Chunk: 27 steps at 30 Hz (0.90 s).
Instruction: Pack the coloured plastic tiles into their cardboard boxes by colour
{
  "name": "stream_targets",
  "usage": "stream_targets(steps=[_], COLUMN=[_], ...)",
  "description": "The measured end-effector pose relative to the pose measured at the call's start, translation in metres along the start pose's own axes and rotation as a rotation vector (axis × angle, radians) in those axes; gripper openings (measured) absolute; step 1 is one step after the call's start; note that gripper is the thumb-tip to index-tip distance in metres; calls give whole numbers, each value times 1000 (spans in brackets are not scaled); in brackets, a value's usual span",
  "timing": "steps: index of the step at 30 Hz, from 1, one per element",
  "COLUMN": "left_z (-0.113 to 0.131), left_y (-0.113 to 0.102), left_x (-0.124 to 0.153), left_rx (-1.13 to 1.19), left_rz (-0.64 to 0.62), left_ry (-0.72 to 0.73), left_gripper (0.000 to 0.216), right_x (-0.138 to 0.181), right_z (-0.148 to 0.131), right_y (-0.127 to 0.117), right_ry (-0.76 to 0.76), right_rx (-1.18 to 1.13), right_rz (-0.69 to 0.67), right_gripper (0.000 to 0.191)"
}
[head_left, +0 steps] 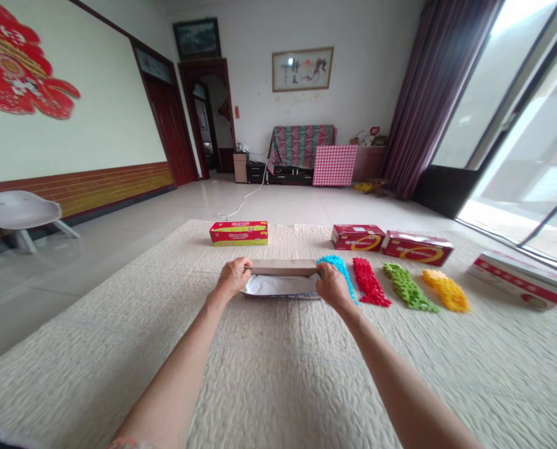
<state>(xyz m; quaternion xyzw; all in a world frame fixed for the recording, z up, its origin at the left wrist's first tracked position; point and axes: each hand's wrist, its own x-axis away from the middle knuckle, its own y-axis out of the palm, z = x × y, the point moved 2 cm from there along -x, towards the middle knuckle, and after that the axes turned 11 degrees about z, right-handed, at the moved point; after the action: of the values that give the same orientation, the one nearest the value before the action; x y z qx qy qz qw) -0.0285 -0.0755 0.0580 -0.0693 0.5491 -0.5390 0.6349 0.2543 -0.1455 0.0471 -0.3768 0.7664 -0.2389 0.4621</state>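
1. The left hand [235, 276] pinches one end of a raised cardboard flap [282, 268], thumb and fingers closed over its edge. If that pinch is firmer than the other, the flap could crease or tear at the corner.
2. The right hand [333, 284] grips the flap's opposite end; its fingertips are partly hidden from me, so I cannot tell how tightly they press.
3. Between the hands sits the open box [282, 297], resting on the quilted mat [278, 374]. A white material [280, 285], cloth or lining, shows inside; it might snag if the flap came down over a fold.
4. Just beyond the right hand lies a blue textured piece [339, 267], partly behind it. An outward swing of that wrist could knock it askew.
5. Further right come a red piece [370, 282], a green piece [410, 287] and a yellow piece [445, 290], in a loose row and likely safer.
6. Beyond stand a red-and-green carton [239, 234], two dark red cartons [357, 237] and, far right, a white-and-red box [524, 277]; a rucked mat might tip them.
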Motion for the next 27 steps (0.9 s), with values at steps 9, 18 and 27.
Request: stream_targets(steps=[9,18,27], left_z=[-16,-39,-47], left_y=[18,51,65], left_x=[-20,-49,-71], left_rx=[111,160,133], left_rz=[26,-13,-39], left_ry=[-222,-389,-385], left_gripper=[27,27,27], right_x=[-14,-40,-57], right_z=[1,9,12], right_y=[10,23,34], right_ry=[45,98,158], right_rx=[-12,12,9], right_rz=[18,-23,-3], right_gripper=[46,42,43])
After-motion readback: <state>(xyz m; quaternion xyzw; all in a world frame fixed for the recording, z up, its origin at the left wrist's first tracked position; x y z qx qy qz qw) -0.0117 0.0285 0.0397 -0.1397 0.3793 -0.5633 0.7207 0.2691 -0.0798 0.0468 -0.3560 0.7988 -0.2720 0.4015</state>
